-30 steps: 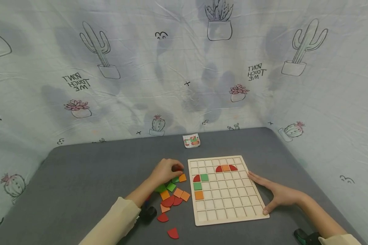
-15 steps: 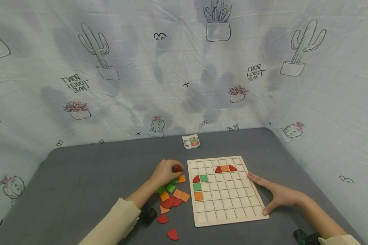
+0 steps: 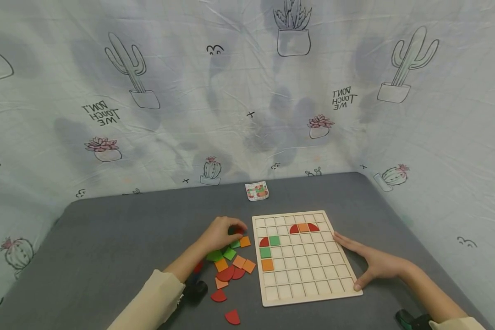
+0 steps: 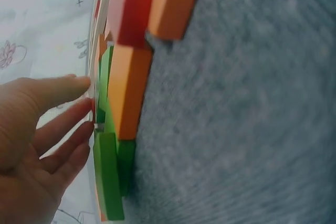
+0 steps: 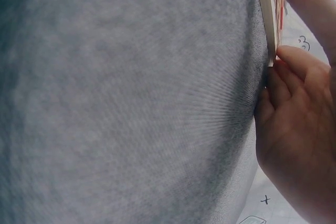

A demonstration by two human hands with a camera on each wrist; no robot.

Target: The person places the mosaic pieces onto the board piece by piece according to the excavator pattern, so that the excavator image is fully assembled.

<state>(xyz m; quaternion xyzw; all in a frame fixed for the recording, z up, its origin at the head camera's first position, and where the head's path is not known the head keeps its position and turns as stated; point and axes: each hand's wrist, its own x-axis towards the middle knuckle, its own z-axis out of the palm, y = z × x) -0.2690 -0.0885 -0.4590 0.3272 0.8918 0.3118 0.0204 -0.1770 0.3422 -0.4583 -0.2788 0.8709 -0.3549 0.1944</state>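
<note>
My left hand [image 3: 219,235] is over the far end of a pile of wooden tiles, its thumb and fingertips parted around a red tile [image 3: 239,231]. In the left wrist view, the left hand [image 4: 44,129] has its fingertips beside the stacked tiles, including a green tile [image 4: 107,174] and an orange tile [image 4: 127,90]. Whether the fingers bear on the red tile is hard to see. My right hand [image 3: 379,261] spreads along the right edge of a wooden grid board [image 3: 309,288], thumb at the near corner. Several red, orange and green tiles lie in the board's cells.
A small printed pattern card [image 3: 257,191] lies at the back of the grey table [image 3: 128,243]. Loose red quarter-circle tiles [image 3: 233,316] lie left of the board, near the front. A cloth with cactus drawings [image 3: 181,91] surrounds the table.
The left hand has shifted slightly left, and the gap between its thumb and fingers looks wider. The right hand and the board stay in place.
</note>
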